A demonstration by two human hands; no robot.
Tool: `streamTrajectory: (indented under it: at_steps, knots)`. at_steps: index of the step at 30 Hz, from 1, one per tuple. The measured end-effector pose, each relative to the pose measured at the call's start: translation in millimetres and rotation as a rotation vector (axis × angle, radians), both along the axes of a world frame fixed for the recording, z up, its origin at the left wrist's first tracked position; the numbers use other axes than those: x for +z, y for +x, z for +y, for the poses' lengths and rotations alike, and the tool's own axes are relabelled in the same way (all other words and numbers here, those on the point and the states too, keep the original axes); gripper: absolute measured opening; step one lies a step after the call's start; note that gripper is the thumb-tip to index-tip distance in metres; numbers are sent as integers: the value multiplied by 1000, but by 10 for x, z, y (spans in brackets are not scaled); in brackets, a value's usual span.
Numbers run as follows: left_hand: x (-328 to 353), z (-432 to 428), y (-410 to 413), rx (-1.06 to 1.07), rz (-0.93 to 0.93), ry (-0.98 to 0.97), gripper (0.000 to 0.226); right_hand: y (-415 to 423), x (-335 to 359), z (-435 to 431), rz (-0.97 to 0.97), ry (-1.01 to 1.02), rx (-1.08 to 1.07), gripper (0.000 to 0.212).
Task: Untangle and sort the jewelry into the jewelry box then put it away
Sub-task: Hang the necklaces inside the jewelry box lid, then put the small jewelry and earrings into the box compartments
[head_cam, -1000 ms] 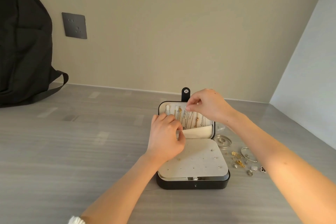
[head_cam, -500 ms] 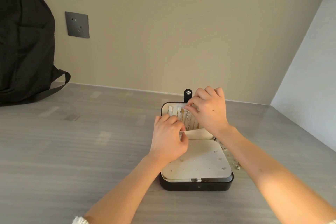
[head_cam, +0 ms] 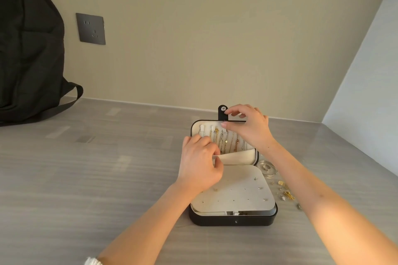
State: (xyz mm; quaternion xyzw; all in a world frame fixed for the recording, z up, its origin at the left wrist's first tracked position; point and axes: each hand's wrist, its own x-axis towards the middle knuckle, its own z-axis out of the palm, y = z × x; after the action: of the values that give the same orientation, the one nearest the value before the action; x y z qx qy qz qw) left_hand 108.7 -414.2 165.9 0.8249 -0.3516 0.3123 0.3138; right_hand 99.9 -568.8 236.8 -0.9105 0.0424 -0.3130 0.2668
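Jewelry box (head_cam: 233,220) open on desk (head_cam: 107,178). Left hand (head_cam: 199,163) pinches pocket flap (head_cam: 239,157) — right hand (head_cam: 249,128) curled at lid rim (head_cam: 206,121), grip unclear.

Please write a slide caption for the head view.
Left hand holds down the pocket of the open box; right hand is at the top of the lid, above hung necklaces.

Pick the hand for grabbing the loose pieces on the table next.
Right hand, probably: the loose pieces lie right of the jewelry box, beside that forearm. The left hand pinches the lid pocket and would have to cross the box.
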Motion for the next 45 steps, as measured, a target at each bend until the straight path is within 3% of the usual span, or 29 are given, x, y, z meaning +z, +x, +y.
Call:
streamTrajectory:
  at_steps: [5,9,17,21,23,29,35,41,45]
  knots:
    - [-23,-12,34,7,24,27,5,-83,-26,-113,97,182,73,15]
    - [-11,-27,55,38,90,186,12,-301,-71,-267,78,186,-8,10]
    - [67,-47,157,12,375,306,11,-1137,-326,-751,316,153,-101,12]
    - [144,51,173,-220,803,90,7,-1279,-531,-832,366,75,-141,14]
    - [176,139,136,-263,888,-32,10,-1264,-608,-832,349,31,-150,13]
    - [220,494,-13,-315,952,-213,39,-1052,-676,-715,262,-234,-180,16]
    - [207,666,-50,-323,980,-2,34,-890,-615,-609,370,-486,-206,19]
    - [197,559,10,-329,980,-225,16,-836,-671,-628,415,-475,-236,24]
    - [123,430,64,-211,924,-346,9,-807,-712,-656,402,-438,-222,23]
